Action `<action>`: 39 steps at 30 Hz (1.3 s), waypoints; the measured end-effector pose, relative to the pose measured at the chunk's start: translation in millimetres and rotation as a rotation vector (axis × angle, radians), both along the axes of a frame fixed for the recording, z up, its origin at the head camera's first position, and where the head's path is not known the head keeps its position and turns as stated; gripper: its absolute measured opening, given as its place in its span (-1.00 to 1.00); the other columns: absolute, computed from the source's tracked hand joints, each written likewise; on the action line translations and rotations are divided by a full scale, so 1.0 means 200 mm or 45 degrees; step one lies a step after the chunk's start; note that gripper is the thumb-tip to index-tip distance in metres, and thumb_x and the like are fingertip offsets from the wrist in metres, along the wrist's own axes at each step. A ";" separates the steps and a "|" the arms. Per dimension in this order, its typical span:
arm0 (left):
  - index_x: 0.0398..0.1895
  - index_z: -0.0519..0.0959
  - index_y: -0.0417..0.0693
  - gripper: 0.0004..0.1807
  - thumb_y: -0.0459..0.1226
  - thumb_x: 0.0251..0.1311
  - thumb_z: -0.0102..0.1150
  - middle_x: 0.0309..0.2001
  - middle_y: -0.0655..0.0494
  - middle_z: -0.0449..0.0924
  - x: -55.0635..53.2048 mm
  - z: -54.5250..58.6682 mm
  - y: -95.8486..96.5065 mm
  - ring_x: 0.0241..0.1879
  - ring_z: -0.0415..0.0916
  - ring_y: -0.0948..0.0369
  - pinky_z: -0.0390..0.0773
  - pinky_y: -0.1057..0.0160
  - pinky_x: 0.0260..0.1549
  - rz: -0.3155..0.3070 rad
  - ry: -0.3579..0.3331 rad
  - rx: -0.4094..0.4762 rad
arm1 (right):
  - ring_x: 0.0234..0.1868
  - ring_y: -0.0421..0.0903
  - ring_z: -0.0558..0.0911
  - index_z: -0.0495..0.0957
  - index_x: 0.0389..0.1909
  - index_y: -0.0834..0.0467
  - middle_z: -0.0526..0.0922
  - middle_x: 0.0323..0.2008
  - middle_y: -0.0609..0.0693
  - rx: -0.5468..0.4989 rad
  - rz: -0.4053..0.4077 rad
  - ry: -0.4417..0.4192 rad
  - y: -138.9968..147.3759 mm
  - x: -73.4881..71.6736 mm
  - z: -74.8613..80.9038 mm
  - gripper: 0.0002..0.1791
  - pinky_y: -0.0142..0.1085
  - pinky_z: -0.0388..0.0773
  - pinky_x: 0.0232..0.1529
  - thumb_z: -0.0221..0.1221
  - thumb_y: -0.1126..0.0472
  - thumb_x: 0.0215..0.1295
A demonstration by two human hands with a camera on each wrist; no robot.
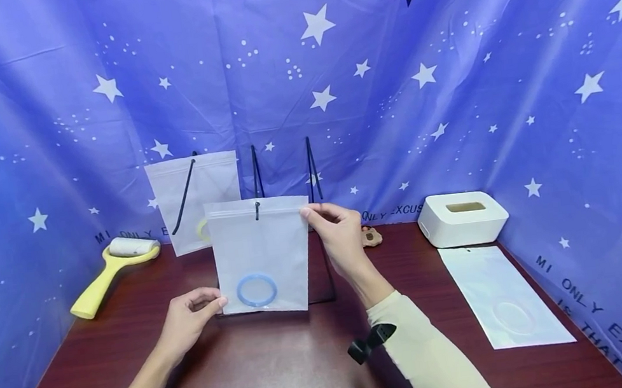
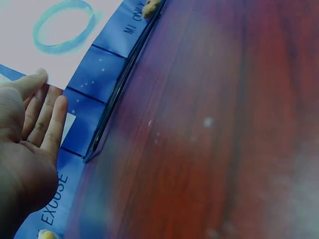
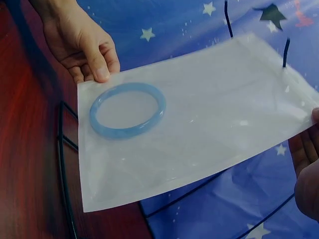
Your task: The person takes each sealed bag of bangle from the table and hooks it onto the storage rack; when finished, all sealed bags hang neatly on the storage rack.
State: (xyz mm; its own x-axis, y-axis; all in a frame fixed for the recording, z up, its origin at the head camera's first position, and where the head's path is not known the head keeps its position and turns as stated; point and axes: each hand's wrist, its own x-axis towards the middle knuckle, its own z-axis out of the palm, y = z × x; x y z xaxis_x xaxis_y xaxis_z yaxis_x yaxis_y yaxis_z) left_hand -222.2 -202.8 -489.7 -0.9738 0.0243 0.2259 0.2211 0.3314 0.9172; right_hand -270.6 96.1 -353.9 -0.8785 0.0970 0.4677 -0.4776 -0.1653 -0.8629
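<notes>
Flat white plastic pouch point(image 1: 262, 247), corner-pinched by my left hand point(image 1: 189, 316) and right hand point(image 1: 341, 235), may tear if slim black hook point(image 1: 257, 211) snags.

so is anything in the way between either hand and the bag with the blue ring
Nothing visible: the left hand pinches the bag at its lower left corner, the right hand near its upper right corner, with nothing in between.

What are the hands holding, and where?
A white zip pouch with a blue bangle: left hand pinches its lower left corner, right hand its upper right.
</notes>
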 end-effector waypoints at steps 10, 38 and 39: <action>-0.13 0.72 -0.20 -0.68 -0.11 0.28 0.43 -0.41 0.09 0.74 -0.15 0.02 0.00 -0.32 0.69 0.12 0.62 0.39 -0.28 0.048 -0.033 0.021 | -0.41 -0.30 0.66 0.69 -0.12 0.52 0.75 -0.49 -0.22 -0.037 -0.045 -0.040 -0.04 -0.15 0.02 -0.72 -0.46 0.66 -0.26 0.39 0.37 0.27; 0.00 0.68 -0.34 -0.60 -0.19 0.27 0.44 -0.32 0.41 0.71 -0.50 0.06 0.06 -0.37 0.68 0.46 0.68 0.50 -0.19 0.204 -0.150 0.368 | -0.35 -0.27 0.65 0.77 -0.13 0.33 0.78 -0.34 -0.06 -0.045 -0.230 -0.172 -0.14 -0.48 0.10 -0.75 -0.43 0.62 -0.18 0.45 0.29 0.21; 0.01 0.68 -0.36 -0.59 -0.20 0.26 0.44 -0.29 0.40 0.71 -0.50 0.07 0.06 -0.37 0.68 0.46 0.69 0.49 -0.18 0.204 -0.154 0.379 | -0.34 -0.26 0.66 0.77 -0.12 0.33 0.78 -0.33 -0.04 -0.046 -0.233 -0.177 -0.14 -0.48 0.10 -0.74 -0.43 0.63 -0.17 0.45 0.28 0.21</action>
State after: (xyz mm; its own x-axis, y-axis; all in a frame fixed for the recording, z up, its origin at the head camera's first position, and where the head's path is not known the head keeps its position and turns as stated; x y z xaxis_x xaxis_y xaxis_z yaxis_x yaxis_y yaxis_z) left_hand -322.7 -190.7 -476.5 -0.9801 -0.1805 0.0828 0.0718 0.0671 0.9952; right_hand -367.5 67.4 -333.6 -0.9006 0.2750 0.3367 -0.3793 -0.1185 -0.9177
